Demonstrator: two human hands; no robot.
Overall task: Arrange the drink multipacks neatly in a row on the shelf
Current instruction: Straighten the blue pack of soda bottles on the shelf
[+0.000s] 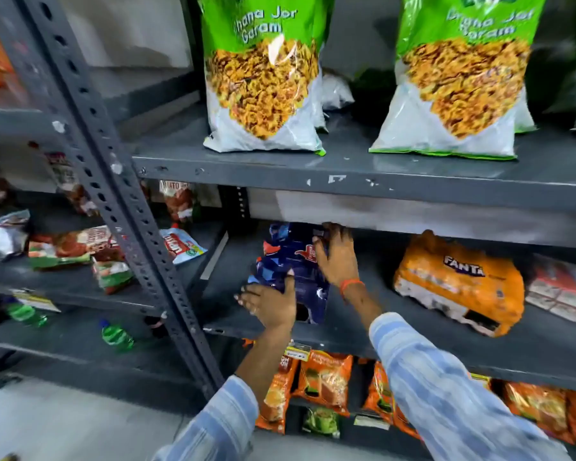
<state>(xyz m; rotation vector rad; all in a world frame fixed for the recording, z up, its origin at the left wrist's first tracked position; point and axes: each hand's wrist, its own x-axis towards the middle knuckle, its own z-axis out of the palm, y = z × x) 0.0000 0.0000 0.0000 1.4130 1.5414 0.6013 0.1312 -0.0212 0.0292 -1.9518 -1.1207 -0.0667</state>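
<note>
Both hands on the blue multipack, at the left end of the middle shelf, about 6 o'clock of centre. Left hand flat against the pack's near-left corner, fingers spread, palm pressing rather than pinching. Right hand laid on the pack's right flank, fingers splayed up toward the top edge, an orange thread at the wrist; no closed grip on either side (more a push between two palms). Striped blue sleeves coming in from 5 and 7 o'clock.

At 3 o'clock of the blue pack, well apart: an orange Fanta multipack, lying tilted on the same shelf. Farther at 3 o'clock, at the frame edge, a red-and-white pack. Bare grey shelf between blue and orange.

Close at 9 o'clock, the perforated steel upright, slanting across the view and hemming the pack's left side. Overhead at 12 o'clock, the upper shelf, low over the right fingertips, carrying two green snack bags. Below at 6 o'clock, orange packets. Beyond the upright at 9 o'clock, scattered sachets and green bottles on a neighbouring rack.

Grey painted metal, scuffed. Pale floor at 7 o'clock.
</note>
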